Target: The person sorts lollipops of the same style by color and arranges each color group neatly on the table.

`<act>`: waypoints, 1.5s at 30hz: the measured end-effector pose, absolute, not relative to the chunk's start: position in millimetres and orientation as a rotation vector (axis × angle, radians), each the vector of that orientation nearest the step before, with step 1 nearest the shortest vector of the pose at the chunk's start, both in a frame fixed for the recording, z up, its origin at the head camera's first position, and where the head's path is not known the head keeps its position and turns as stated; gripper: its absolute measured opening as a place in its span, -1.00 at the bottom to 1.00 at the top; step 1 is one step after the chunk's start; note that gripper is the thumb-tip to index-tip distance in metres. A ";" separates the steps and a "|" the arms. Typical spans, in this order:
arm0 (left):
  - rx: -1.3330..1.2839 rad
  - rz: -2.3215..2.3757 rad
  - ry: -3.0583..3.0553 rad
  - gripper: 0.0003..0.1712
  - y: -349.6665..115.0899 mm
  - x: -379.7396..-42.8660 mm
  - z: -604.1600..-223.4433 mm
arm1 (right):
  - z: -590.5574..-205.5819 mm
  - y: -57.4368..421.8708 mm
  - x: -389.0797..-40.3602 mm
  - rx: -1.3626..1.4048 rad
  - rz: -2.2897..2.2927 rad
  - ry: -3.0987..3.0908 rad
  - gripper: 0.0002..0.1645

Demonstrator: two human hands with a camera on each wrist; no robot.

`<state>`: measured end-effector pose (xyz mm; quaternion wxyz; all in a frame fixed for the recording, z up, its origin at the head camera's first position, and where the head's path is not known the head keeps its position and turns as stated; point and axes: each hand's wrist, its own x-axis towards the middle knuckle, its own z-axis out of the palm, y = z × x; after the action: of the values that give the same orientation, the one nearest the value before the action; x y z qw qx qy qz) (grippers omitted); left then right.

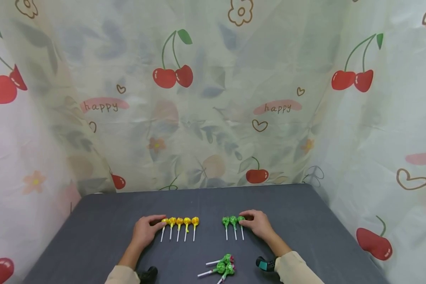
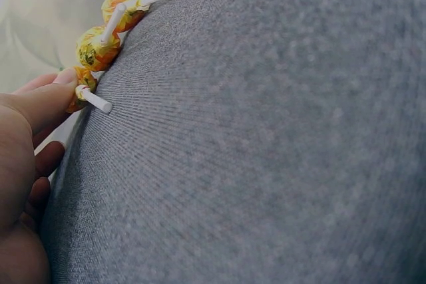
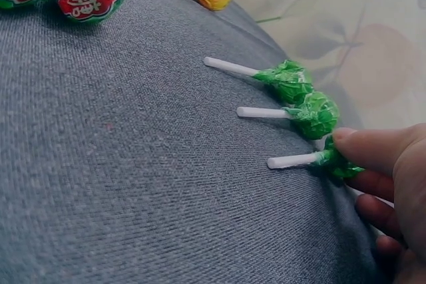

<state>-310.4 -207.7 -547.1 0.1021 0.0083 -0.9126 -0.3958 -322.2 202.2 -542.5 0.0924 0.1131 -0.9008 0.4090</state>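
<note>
Several yellow lollipops [image 1: 179,221] lie side by side in a row, sticks toward the person. My left hand [image 1: 144,232] pinches the head of the leftmost yellow lollipop [image 2: 82,91] between thumb and fingers. To the right, green lollipops [image 1: 233,221] form a shorter row of three, sticks pointing the same way. My right hand [image 1: 258,224] pinches the head of the rightmost green lollipop [image 3: 338,159] with thumb and index finger. Nearer the person, three more green lollipops [image 1: 221,267] lie in a loose cluster, their red label ends facing right.
A dark grey cloth covers the table [image 1: 103,232]. Printed curtains [image 1: 213,94] with cherries and hearts stand behind it and along both sides. A black wrist device [image 1: 266,264] sits on the right wrist, and another dark one [image 1: 148,274] shows near the left sleeve.
</note>
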 end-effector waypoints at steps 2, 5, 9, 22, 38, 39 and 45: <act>0.026 -1.172 -2.697 -0.70 -208.0 -310.6 -547.5 | -542.6 202.1 -321.9 0.339 1.221 -2.676 -0.77; 0.030 -1.178 -2.700 -0.70 -208.1 -310.4 -547.4 | -542.7 201.9 -322.0 0.339 1.235 -2.671 -0.76; 0.037 -1.192 -2.708 -0.70 -207.9 -309.8 -546.1 | -542.0 201.3 -322.1 0.330 1.248 -2.660 -0.75; 0.037 -1.165 -2.721 -0.70 -207.7 -309.3 -544.3 | -541.1 199.1 -319.2 0.221 1.354 -2.584 -0.71; 0.022 -1.158 -2.718 -0.69 -207.4 -310.3 -547.1 | -513.2 165.5 -275.1 0.343 1.292 -2.453 -0.82; 0.022 -1.159 -2.716 -0.69 -207.3 -310.1 -546.8 | -513.4 163.0 -272.7 0.359 1.309 -2.457 -0.82; 0.021 -1.181 -2.705 -0.69 -207.5 -308.9 -545.2 | -518.6 151.1 -260.8 0.464 1.339 -2.559 -0.80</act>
<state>-308.9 -207.5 -545.2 0.0949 0.0069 -0.9123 -0.3983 -260.8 151.1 -518.6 0.1079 0.1578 -0.8696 0.4552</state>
